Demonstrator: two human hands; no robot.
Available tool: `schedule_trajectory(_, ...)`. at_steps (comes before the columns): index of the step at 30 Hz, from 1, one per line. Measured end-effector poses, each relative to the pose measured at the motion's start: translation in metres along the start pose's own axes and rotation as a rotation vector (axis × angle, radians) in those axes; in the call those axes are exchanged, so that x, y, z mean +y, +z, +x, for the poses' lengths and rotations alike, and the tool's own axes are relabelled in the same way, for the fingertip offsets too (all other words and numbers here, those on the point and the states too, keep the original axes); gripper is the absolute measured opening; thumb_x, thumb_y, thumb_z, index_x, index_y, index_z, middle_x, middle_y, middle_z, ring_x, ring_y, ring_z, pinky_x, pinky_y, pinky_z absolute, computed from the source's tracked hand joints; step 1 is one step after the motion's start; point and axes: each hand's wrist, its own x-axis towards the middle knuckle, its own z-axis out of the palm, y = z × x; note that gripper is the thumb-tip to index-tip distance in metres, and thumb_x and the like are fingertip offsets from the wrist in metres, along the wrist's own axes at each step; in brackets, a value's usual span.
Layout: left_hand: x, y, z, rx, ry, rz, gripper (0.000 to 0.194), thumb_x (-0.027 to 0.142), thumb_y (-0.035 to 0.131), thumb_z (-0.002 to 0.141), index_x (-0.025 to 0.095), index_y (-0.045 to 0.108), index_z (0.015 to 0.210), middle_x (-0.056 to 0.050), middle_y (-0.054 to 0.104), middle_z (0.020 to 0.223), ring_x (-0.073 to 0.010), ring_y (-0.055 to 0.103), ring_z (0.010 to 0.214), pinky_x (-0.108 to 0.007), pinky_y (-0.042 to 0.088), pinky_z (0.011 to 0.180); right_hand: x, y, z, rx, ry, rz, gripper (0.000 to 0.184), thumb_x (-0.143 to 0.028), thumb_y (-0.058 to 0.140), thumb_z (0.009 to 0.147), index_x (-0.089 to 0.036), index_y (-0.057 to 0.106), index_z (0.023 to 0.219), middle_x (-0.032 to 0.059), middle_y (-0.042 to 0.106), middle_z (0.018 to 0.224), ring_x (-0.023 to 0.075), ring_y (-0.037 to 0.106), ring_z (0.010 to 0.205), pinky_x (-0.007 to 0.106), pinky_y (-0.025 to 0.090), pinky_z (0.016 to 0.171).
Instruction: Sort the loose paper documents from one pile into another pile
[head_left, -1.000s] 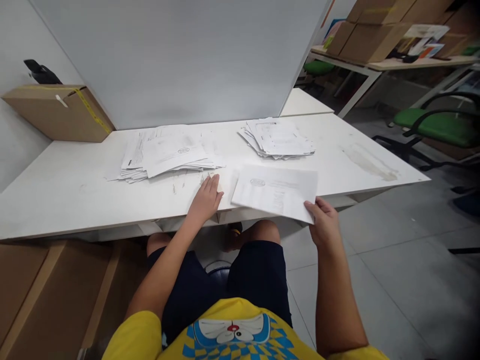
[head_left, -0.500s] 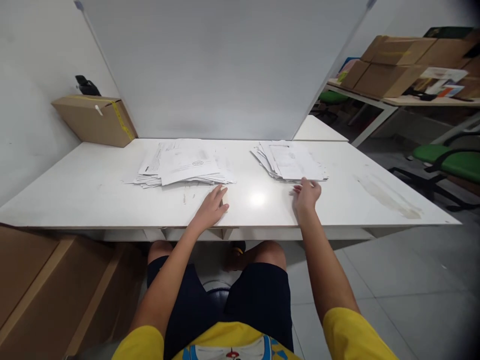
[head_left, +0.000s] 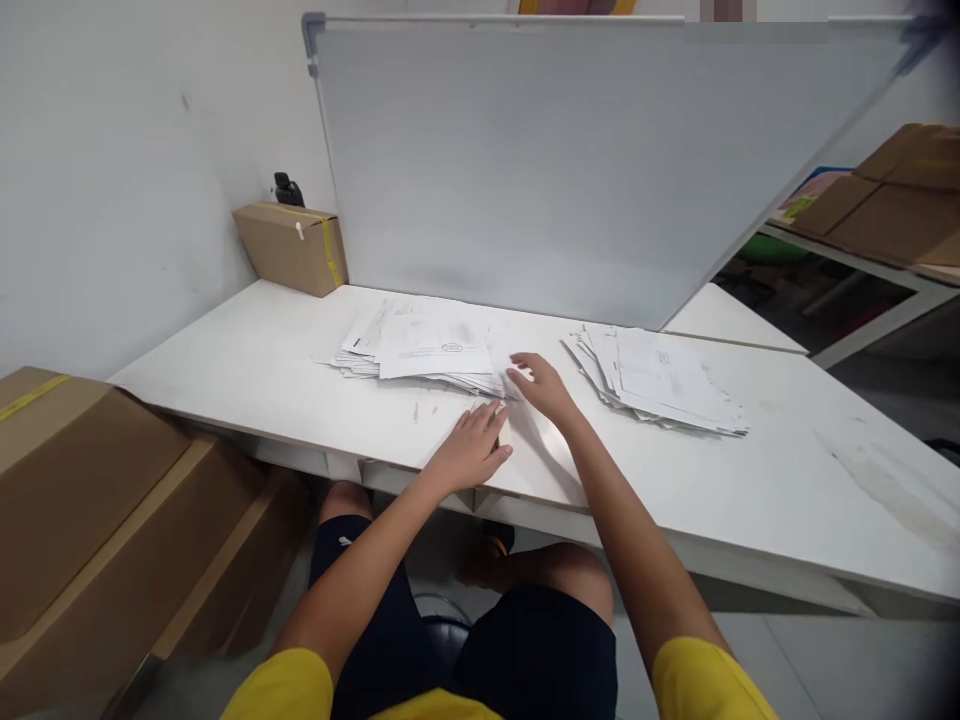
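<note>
Left hand, ours (head_left: 469, 447): at the table (head_left: 247, 375) edge, fingers spread beside a small pale piece (head_left: 504, 433); whether they grip it, we cannot tell. Right hand, ours (head_left: 546, 388): fingers loosely curved, released, near the left paper stack's right edge. Left paper stack (head_left: 435, 345): uneven, a stamped sheet uppermost. Right paper stack (head_left: 660, 375): fanned, apart from the first. Step, as we judge: a reach to the left stack's edge; lifting one sheet would call for a light pinch. Beyond: whiteboard (head_left: 525, 170), upright.
</note>
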Motion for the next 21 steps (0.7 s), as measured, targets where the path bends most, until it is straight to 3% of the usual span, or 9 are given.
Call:
schedule_trajectory(2, -0.001, 0.002, -0.002, 0.024, 0.0, -0.041, 0.064, 0.048, 0.033, 0.102, 0.017, 0.027, 0.157, -0.013, 0.021, 0.168, -0.0293, 0.014, 0.157, -0.05, 0.016, 0.128, -0.01, 0.022, 0.024, -0.124, 0.053, -0.042, 0.053, -0.049, 0.059, 0.086, -0.017, 0.058, 0.129, 0.0148, 0.062, 0.128, 0.0278, 0.057, 0.117, 0.042, 0.043, 0.102)
schedule_trajectory(4, -0.009, -0.001, -0.005, 0.096, 0.017, -0.111, 0.063, 0.052, 0.033, 0.102, 0.021, 0.031, 0.156, -0.01, 0.028, 0.166, -0.0272, 0.017, 0.156, -0.047, 0.021, 0.127, -0.012, 0.037, 0.038, -0.125, 0.171, -0.122, 0.069, -0.05, 0.067, 0.082, -0.012, 0.052, 0.137, 0.0201, 0.059, 0.13, 0.0318, 0.056, 0.12, 0.044, 0.042, 0.103)
schedule_trajectory(6, -0.026, -0.012, -0.009, 0.263, 0.016, -0.184, 0.058, 0.052, 0.028, 0.103, 0.023, 0.039, 0.152, -0.009, 0.04, 0.16, -0.0238, 0.028, 0.153, -0.044, 0.029, 0.124, -0.007, 0.042, 0.043, -0.089, 0.303, -0.14, 0.075, -0.047, 0.075, 0.076, -0.009, 0.051, 0.137, 0.0217, 0.061, 0.124, 0.032, 0.059, 0.113, 0.042, 0.045, 0.098)
schedule_trajectory(9, -0.066, -0.042, -0.013, 0.65, -0.152, -0.15, 0.048, 0.044, 0.027, 0.104, 0.021, 0.055, 0.136, -0.011, 0.058, 0.143, -0.0235, 0.043, 0.143, -0.046, 0.034, 0.12, 0.007, 0.032, 0.042, -0.112, 0.472, 0.018, 0.058, -0.032, 0.074, 0.077, -0.01, 0.056, 0.128, 0.0133, 0.067, 0.101, 0.0216, 0.063, 0.082, 0.034, 0.049, 0.078)
schedule_trajectory(11, -0.091, -0.06, -0.012, 0.838, -0.403, -0.059, 0.039, 0.035, 0.037, 0.102, 0.018, 0.058, 0.129, -0.015, 0.06, 0.135, -0.0279, 0.047, 0.136, -0.05, 0.035, 0.117, 0.015, 0.02, 0.042, -0.164, 0.52, 0.098, 0.038, -0.022, 0.071, 0.078, -0.01, 0.064, 0.113, 0.0063, 0.066, 0.081, 0.0153, 0.056, 0.064, 0.029, 0.045, 0.065)
schedule_trajectory(13, -0.106, -0.069, -0.01, 0.855, -0.635, -0.001, 0.033, 0.032, 0.049, 0.097, 0.015, 0.06, 0.123, -0.02, 0.06, 0.129, -0.0339, 0.049, 0.13, -0.055, 0.038, 0.111, 0.019, 0.01, 0.042, -0.219, 0.53, 0.122, 0.015, -0.016, 0.068, 0.078, -0.011, 0.068, 0.092, 0.002, 0.059, 0.065, 0.0122, 0.049, 0.056, 0.027, 0.04, 0.058)
schedule_trajectory(15, -0.11, -0.07, -0.006, 0.811, -0.719, 0.044, 0.026, 0.031, 0.056, 0.093, 0.016, 0.063, 0.114, -0.02, 0.06, 0.124, -0.0373, 0.049, 0.126, -0.056, 0.04, 0.106, 0.019, 0.005, 0.042, -0.254, 0.539, 0.145, 0.007, -0.016, 0.067, 0.08, -0.013, 0.066, 0.074, 0.0011, 0.055, 0.057, 0.0108, 0.046, 0.052, 0.026, 0.037, 0.054)
schedule_trajectory(19, -0.108, -0.063, -0.003, 0.815, -0.578, 0.003, 0.004, 0.021, 0.058, 0.09, 0.02, 0.062, 0.088, -0.013, 0.062, 0.109, -0.0328, 0.051, 0.116, -0.049, 0.041, 0.104, 0.015, 0.008, 0.041, -0.253, 0.566, 0.161, 0.031, -0.03, 0.072, 0.083, -0.016, 0.057, 0.06, 0.0017, 0.052, 0.051, 0.0097, 0.041, 0.047, 0.025, 0.032, 0.048)
schedule_trajectory(21, -0.109, -0.063, -0.004, 0.814, -0.507, -0.118, 0.009, 0.015, 0.057, 0.088, 0.021, 0.058, 0.082, -0.01, 0.062, 0.102, -0.0275, 0.054, 0.107, -0.043, 0.042, 0.102, 0.015, 0.01, 0.039, -0.232, 0.576, 0.176, 0.035, -0.033, 0.075, 0.082, -0.017, 0.055, 0.059, 0.0007, 0.05, 0.048, 0.0092, 0.039, 0.046, 0.025, 0.031, 0.047)
